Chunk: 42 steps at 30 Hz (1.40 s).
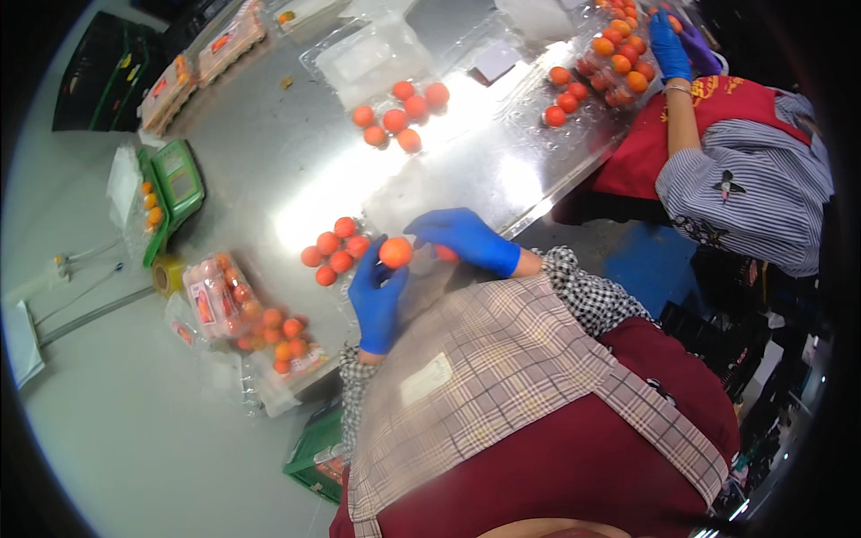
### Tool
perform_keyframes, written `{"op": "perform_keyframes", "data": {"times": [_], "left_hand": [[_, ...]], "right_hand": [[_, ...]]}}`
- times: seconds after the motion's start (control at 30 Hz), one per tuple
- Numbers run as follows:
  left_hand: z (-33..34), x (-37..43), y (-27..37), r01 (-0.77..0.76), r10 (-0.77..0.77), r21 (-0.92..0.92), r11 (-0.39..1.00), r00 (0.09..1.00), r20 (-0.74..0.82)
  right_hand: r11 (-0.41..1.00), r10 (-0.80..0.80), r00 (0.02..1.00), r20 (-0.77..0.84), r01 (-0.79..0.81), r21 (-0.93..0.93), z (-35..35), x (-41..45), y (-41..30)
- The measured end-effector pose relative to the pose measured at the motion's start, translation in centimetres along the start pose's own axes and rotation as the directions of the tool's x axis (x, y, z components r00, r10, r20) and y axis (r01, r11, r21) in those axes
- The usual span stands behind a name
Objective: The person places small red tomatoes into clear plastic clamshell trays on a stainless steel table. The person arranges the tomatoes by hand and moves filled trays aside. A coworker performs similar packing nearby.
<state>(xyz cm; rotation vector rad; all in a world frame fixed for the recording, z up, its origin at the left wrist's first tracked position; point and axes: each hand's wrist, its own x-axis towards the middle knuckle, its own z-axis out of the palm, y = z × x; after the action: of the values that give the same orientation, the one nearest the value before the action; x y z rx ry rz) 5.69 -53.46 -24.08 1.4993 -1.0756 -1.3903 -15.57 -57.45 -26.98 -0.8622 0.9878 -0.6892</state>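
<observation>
My left hand (377, 296), in a blue glove, holds a round orange-red fruit (395, 253) between thumb and fingers. My gloved right hand (467, 241) is just to its right, fingers reaching toward that fruit. A second red fruit (445, 253) shows under the right palm, mostly covered by the hand, and appears held there. Beside my left hand, several red fruits (327, 242) sit in rows on the steel table (255, 168), seemingly in a clear plastic tray whose edges are hard to make out.
Farther back, a clear clamshell (377, 54) stands by more fruit (395, 121). Filled packs (218, 296) and loose fruit (282, 339) lie left, near a green scale (176, 176) and a tape roll (167, 274). At right, a co-worker's gloved hand (669, 50) touches piled fruit (622, 54).
</observation>
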Motion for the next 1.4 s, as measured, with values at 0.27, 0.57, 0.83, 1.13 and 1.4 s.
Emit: {"op": "perform_keyframes", "data": {"times": [0.27,0.57,0.83,1.13,1.4], "left_hand": [[-0.2,-0.5,0.6,-0.041,0.017,0.159,0.986,0.989,0.145],[-0.4,-0.8,1.1,-0.011,-0.007,0.147,0.989,0.993,0.116],[-0.4,-0.8,0.8,0.012,-0.041,0.222,0.975,0.991,0.126],[0.1,-0.2,2.2,0.147,-0.150,0.028,0.989,0.974,0.168],[0.5,0.5,1.6,0.287,-0.251,-0.215,0.934,0.951,0.180]], "right_hand": [[0.988,0.148,0.985,0.093,-0.151,0.022,1.8,-0.9,-1.9],[0.993,0.092,0.994,0.051,-0.089,-0.074,2.2,-0.2,-0.6],[0.980,0.190,0.975,0.117,-0.195,0.031,2.1,-0.8,-1.5],[0.975,0.222,0.968,0.117,-0.219,-0.042,1.2,-0.1,-1.9],[0.993,0.064,0.975,0.214,-0.083,0.081,-0.6,-0.1,-1.7]]}}
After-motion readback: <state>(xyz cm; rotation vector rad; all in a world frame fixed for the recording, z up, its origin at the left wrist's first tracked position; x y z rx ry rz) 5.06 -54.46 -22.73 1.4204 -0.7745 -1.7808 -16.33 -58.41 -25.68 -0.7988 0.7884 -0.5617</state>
